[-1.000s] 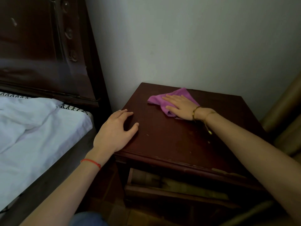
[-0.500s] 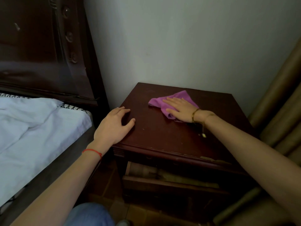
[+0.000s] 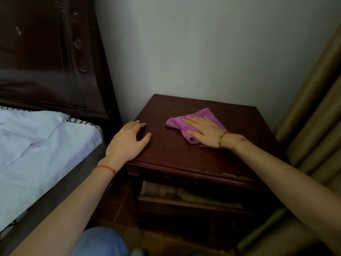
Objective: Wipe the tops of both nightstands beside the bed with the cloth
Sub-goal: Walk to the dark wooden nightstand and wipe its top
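A dark wooden nightstand (image 3: 184, 154) stands in the corner against the white wall. On its top lies a crumpled purple cloth (image 3: 177, 121). My right hand (image 3: 204, 131) lies flat on the cloth with straight fingers, pressing it down onto the wood. My left hand (image 3: 127, 143) rests on the near left corner of the nightstand top, fingers relaxed, holding nothing. Part of the cloth is hidden under my right palm.
The bed with a white sheet (image 3: 36, 145) and dark wooden headboard (image 3: 46, 61) is at the left, close to the nightstand. A beige curtain (image 3: 313, 126) hangs at the right. The nightstand's drawer (image 3: 184, 202) below the top stands partly open.
My right hand and the cloth have stayed near the back middle of the top, shifting slightly. The camera has pulled back a little. My left hand has stayed on the corner.
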A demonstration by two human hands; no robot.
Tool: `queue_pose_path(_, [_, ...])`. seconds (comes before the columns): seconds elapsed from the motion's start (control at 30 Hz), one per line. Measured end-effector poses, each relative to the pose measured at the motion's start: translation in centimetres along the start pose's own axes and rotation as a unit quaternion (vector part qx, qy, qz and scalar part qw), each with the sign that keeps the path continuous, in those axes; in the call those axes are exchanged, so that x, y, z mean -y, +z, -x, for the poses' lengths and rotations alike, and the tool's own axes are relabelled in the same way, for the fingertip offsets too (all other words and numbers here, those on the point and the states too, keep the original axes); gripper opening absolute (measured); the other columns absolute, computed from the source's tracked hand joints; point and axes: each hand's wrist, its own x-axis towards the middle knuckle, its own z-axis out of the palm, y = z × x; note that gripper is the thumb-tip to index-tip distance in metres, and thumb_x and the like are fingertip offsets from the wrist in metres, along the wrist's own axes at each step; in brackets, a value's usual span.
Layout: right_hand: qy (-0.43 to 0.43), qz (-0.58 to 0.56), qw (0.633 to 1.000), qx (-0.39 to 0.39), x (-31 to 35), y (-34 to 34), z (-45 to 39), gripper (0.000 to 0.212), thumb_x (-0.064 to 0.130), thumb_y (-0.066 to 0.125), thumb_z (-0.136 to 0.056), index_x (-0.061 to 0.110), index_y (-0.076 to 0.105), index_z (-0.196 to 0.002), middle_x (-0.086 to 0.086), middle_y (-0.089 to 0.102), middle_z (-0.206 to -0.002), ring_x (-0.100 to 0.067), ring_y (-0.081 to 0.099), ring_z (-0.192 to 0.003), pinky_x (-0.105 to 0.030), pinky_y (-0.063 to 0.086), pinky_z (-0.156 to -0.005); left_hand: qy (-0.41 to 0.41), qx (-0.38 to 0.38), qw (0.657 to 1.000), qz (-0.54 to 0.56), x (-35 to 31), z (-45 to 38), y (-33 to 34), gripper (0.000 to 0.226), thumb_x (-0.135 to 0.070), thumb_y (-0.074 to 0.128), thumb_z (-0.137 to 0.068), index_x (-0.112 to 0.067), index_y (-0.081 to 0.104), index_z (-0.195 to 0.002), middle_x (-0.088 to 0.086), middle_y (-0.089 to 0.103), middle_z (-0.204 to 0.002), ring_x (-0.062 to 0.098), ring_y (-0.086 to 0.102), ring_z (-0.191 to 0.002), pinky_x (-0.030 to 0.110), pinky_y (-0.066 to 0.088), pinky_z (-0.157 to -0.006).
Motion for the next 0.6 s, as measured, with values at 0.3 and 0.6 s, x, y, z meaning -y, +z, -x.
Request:
queue_pose_path(0.3, [-0.139, -0.045, 0.989, -0.005, 4.0, 1.1, 4.7, 0.057, 0.057, 0.022, -0.095, 0.042, 0.008, -0.148, 0.018, 0.005, -0.157, 0.001, 0.001, -0.143, -0.027, -0.005, -0.117, 0.001, -0.007, 1.000, 0.011, 0.1, -0.1, 0.2, 0.054, -0.049, 0.052, -0.092, -0.024, 0.050, -0.140, -0.001, 0.042, -0.151, 0.014, 0.029, -0.143, 0.032, 0.024, -0.115])
queue_pose_path(0.6, [-0.089, -0.012, 0.996, -0.013, 4.1, 0.9, 3.3, 0.058, 0.054, 0.023, -0.097, 0.037, 0.006, -0.150, 0.014, 0.003, -0.158, -0.005, 0.001, -0.145, -0.031, -0.004, -0.118, 0.002, 0.002, 1.000, 0.008, 0.2, 0.0, -0.1, 0.056, -0.052, 0.050, -0.092, -0.026, 0.048, -0.142, -0.003, 0.040, -0.152, 0.013, 0.026, -0.144, 0.033, 0.024, -0.115])
